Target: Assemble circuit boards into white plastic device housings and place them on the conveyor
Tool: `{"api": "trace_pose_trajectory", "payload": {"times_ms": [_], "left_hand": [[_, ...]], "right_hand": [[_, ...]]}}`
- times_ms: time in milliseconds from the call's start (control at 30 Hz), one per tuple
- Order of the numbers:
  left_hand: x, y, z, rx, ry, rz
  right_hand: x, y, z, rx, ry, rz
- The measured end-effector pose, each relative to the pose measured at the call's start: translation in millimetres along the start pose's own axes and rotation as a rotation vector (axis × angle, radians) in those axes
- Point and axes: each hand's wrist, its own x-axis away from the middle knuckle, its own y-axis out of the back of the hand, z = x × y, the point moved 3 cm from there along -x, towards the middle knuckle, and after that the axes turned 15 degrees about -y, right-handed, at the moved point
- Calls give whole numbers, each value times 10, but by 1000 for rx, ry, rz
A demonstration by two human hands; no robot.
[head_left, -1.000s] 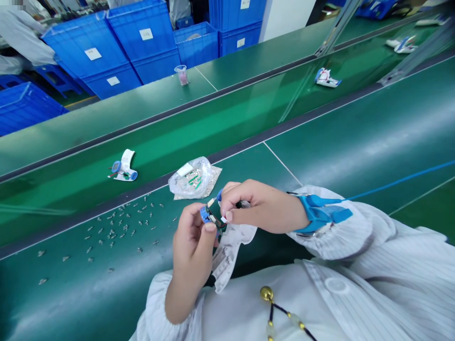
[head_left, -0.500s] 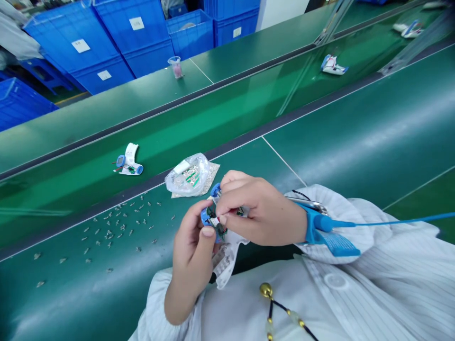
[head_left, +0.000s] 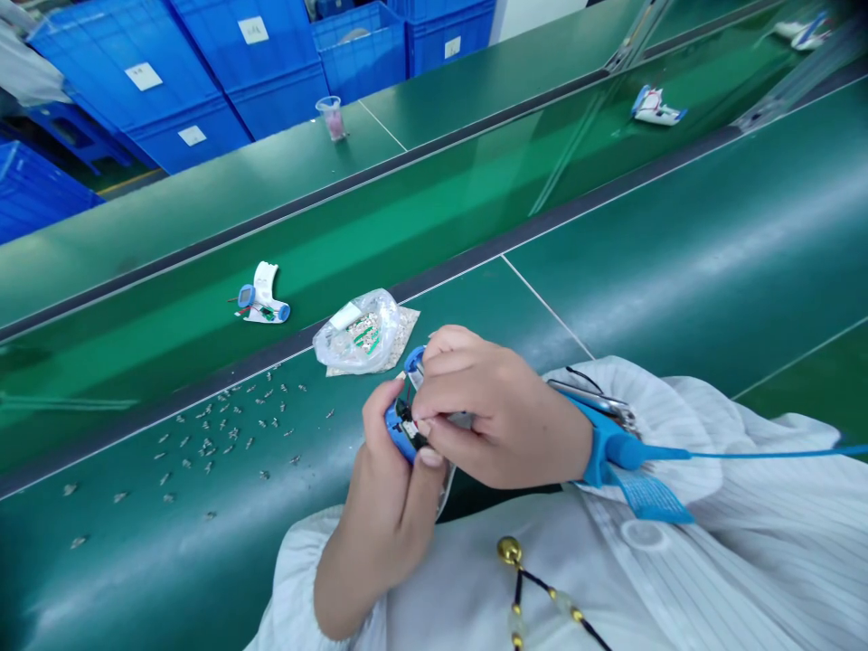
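My left hand is closed around a small blue-and-white electronic housing, its thumb and index finger on the blue end. Dark parts and wires show inside the opened housing, and a second blue piece sticks up just beyond. Over the housing, my right hand has its thumb and index finger pinched together at the opening. What sits between those fingertips is hidden. A blue strap with a cord circles my right wrist. Most of the housing's white part is covered by my hands.
Ahead lies a clear plastic bag of small pale parts and green strips. Several small metal parts are scattered at left. Opened housings ride the green belt. A plastic cup and blue crates stand beyond.
My left hand has turned and shifted right around the housing, covering more of its white part. My right hand stays pinched at it. The housings on the belt have moved right.
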Motion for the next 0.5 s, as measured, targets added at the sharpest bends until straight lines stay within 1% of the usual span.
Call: {"api": "trace_pose_trajectory", "payload": {"times_ms": [100,200,367,500], "left_hand": [[21,-4,3,-13,61,12],[21,-3,-2,10,89,6],[-7,-4,-46,55,83,8],[-26,-2,-80,86,78,55]], "right_hand": [[19,15,21,22,-3,25],[32,27,17,23,-10,25],[29,46,-10,-1,-4,-36],[11,46,4,13,54,22]]}}
